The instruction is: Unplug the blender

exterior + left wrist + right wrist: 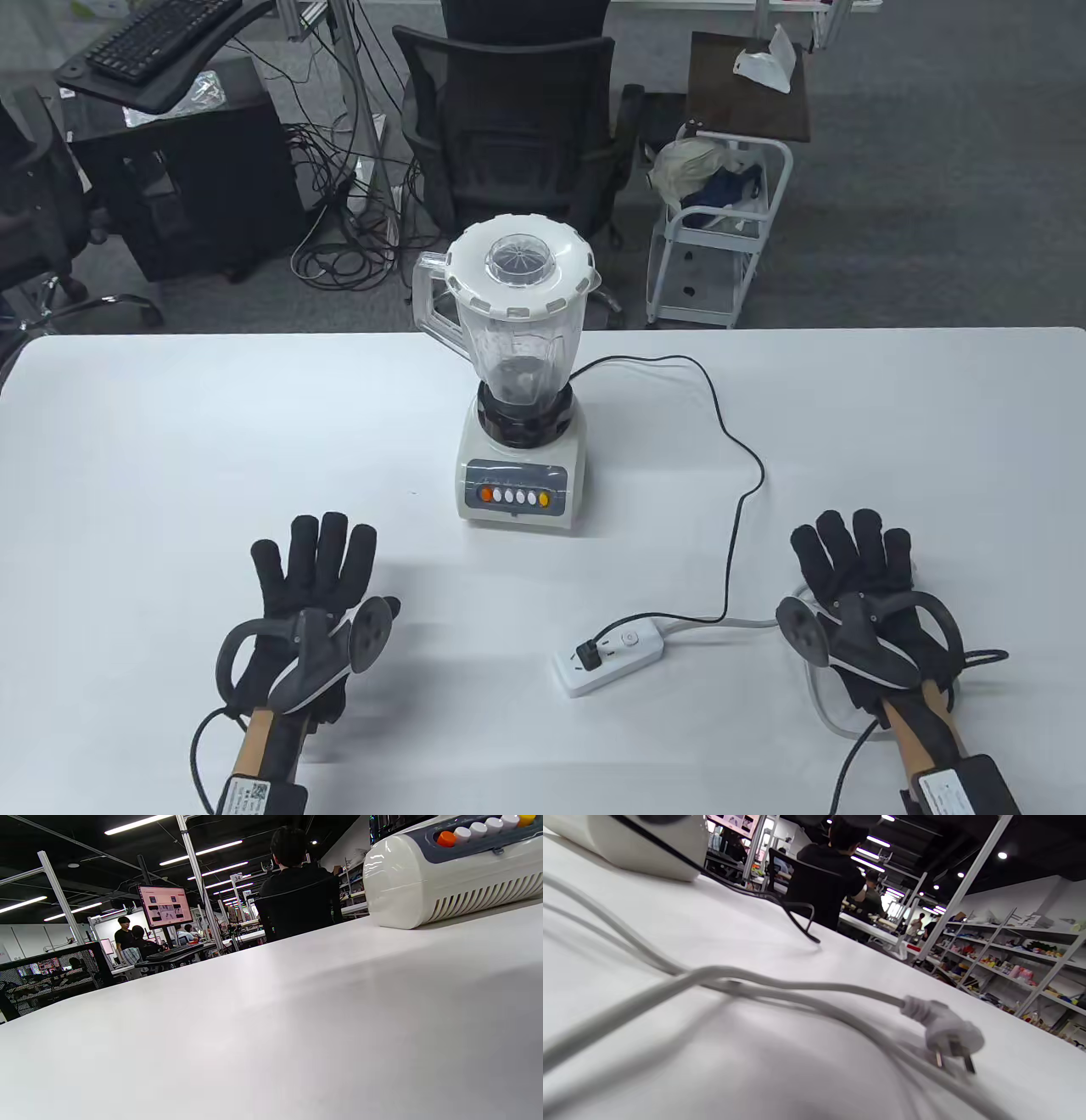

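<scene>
Both hands lie flat on the tabletop [170,424], fingers spread, gripping nothing: left hand [310,594] at lower left, right hand [857,586] at lower right, forearms cut off by the bottom edge. Power strip [608,655] sits between them, nearer the right hand, with the black plug [587,654] seated in it. Black cord [730,509] runs up and left to the blender [522,373], mid-tabletop, upright, lid on. White cable [780,984] passes under the right hand; its plug [946,1031] lies loose, seen only in the right wrist view. Neither wrist view shows fingers. Left wrist view catches only the blender base [449,878], jar cut off.
</scene>
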### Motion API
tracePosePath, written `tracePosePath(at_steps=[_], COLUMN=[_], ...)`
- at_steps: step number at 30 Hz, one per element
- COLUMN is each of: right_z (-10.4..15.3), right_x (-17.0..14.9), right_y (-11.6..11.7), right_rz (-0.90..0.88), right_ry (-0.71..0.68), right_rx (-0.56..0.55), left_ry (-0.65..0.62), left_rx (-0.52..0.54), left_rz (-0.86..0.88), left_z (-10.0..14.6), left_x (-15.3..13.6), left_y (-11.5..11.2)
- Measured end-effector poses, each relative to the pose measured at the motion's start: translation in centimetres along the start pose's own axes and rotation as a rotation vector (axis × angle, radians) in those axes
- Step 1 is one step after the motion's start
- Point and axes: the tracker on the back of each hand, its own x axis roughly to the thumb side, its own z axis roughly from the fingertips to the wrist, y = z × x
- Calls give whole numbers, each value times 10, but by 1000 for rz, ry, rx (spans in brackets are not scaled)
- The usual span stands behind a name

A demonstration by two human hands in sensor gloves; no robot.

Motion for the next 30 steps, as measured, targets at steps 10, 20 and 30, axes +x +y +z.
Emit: tracePosePath(at_steps=[10,20,30], right_z=[0,1,-7], right_x=[2,7,49], right_y=[1,-4,-64], right_rz=[0,2,-98], right_ry=[-5,12,-84], right_rx=[-4,-21,-189], left_ry=[7,-7,-262], left_rx=[3,-4,-62], left_rz=[5,-2,46], left_z=[-1,-3,-8], left_x=[-1,7,77], left_y=[0,2,10])
